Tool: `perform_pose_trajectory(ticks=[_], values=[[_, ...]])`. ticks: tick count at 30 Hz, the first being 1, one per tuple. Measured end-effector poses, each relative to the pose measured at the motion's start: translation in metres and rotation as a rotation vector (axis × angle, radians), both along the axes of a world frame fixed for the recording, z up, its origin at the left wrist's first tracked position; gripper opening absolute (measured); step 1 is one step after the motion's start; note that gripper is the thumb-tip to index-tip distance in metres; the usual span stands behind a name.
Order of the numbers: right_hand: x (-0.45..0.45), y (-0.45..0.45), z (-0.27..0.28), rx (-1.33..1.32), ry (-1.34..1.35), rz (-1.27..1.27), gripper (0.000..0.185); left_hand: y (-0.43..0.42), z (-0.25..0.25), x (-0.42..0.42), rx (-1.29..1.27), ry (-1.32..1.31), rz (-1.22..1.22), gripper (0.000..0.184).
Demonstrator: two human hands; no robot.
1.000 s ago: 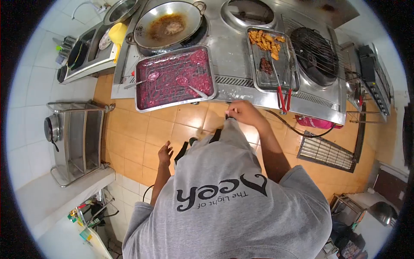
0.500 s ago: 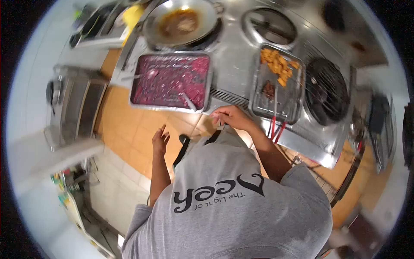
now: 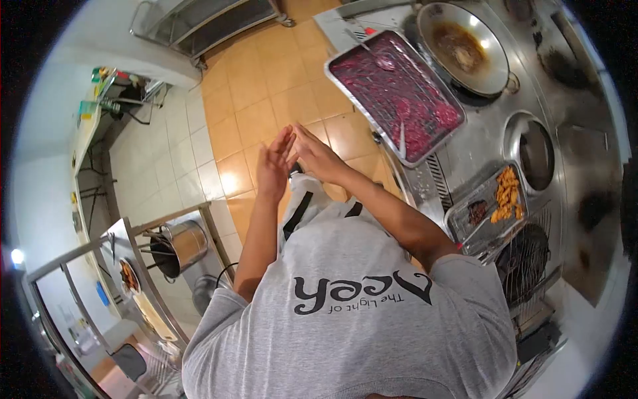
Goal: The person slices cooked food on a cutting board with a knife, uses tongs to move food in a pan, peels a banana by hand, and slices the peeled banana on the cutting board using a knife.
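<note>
In front of my body, over the tiled floor, my left hand and my right hand have come together. Their fingers are stretched out and the fingertips meet or nearly meet; I see nothing held in either hand. Nearest to my right hand is a large metal tray of dark red-purple food on the steel counter. A spoon handle sticks out of the food, and another utensil lies across the tray's far corner.
A wok with brown liquid stands on the stove at right. Below it, a smaller tray holds golden fried pieces and a dark lump. At lower left, a big pot sits by a metal rack. A steel cart is at the top.
My view has turned left, so the counter and its trays now appear at the right. My hands, apart before, have come together in front of me.
</note>
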State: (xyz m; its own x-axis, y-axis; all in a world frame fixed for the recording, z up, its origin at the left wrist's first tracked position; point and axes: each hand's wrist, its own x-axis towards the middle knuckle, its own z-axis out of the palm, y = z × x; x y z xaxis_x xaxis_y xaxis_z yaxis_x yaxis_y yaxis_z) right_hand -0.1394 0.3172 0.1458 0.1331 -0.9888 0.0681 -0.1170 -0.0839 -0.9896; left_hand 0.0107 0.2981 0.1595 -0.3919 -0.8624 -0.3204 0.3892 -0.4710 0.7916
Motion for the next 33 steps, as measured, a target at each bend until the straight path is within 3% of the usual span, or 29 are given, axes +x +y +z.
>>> perform_pose_trajectory(ticks=[2,3,6,7,8,10,12,13,16,17,18,20,21,22,23,24,26,27,31,33], values=[[0.029,-0.030,0.010,0.175,-0.135,-0.041,0.064,0.008,-0.020,-0.006,-0.022,-0.187,0.001,0.066],[0.044,-0.040,0.014,0.263,-0.197,-0.060,0.068,0.019,0.011,-0.023,0.028,-0.244,0.055,0.067],[0.100,-0.047,0.016,0.289,-0.148,-0.058,0.070,-0.017,0.021,0.015,-0.053,-0.112,0.168,0.067],[0.115,-0.039,0.041,0.137,-0.101,0.088,0.071,-0.035,0.017,0.033,-0.092,-0.104,0.220,0.067],[0.137,-0.038,0.056,-0.009,-0.112,0.075,0.071,-0.054,0.013,0.052,-0.126,-0.098,0.273,0.066],[0.171,-0.068,0.051,-0.012,-0.215,0.077,0.073,-0.071,0.018,0.084,-0.134,-0.156,0.280,0.066],[0.191,-0.098,0.068,0.256,-0.400,0.018,0.075,-0.069,0.027,0.107,-0.086,-0.285,0.198,0.066],[0.204,-0.110,0.081,0.391,-0.495,-0.015,0.076,-0.071,0.040,0.115,-0.147,-0.143,0.245,0.066],[0.263,-0.118,0.078,0.160,-0.200,0.054,0.078,-0.104,0.047,0.174,-0.236,-0.058,0.387,0.066],[0.281,-0.114,0.069,0.006,-0.268,0.108,0.070,-0.108,0.065,0.190,-0.166,-0.088,0.400,0.063],[0.294,-0.115,0.076,0.058,-0.273,0.111,0.073,-0.108,0.067,0.201,-0.196,-0.094,0.408,0.061],[0.303,-0.130,0.095,0.142,-0.271,0.072,0.078,-0.109,0.067,0.209,-0.266,-0.074,0.381,0.058],[0.303,-0.142,0.089,0.307,-0.426,0.027,0.077,-0.105,0.057,0.215,-0.194,-0.047,0.308,0.056],[0.305,-0.149,0.077,0.293,-0.420,-0.005,0.077,-0.101,0.048,0.219,-0.124,-0.021,0.231,0.054],[0.307,-0.156,0.064,0.279,-0.412,-0.037,0.076,-0.101,0.058,0.216,-0.212,-0.073,0.204,0.056],[0.312,-0.154,0.051,0.114,-0.223,-0.048,0.076,-0.107,0.074,0.214,-0.306,-0.120,0.183,0.058],[0.326,-0.130,0.075,0.143,0.059,0.064,0.076,-0.136,0.091,0.219,0.066,-0.115,0.306,0.051],[0.324,-0.122,0.080,0.125,-0.021,0.003,0.076,-0.142,0.091,0.220,0.089,-0.039,0.275,0.052],[0.285,-0.128,0.073,0.164,-0.269,-0.282,0.078,-0.125,0.063,0.185,-0.312,-0.199,-0.010,0.054],[0.253,-0.131,0.055,0.213,-0.396,-0.439,0.079,-0.107,0.065,0.166,-0.221,-0.114,-0.178,0.055]])
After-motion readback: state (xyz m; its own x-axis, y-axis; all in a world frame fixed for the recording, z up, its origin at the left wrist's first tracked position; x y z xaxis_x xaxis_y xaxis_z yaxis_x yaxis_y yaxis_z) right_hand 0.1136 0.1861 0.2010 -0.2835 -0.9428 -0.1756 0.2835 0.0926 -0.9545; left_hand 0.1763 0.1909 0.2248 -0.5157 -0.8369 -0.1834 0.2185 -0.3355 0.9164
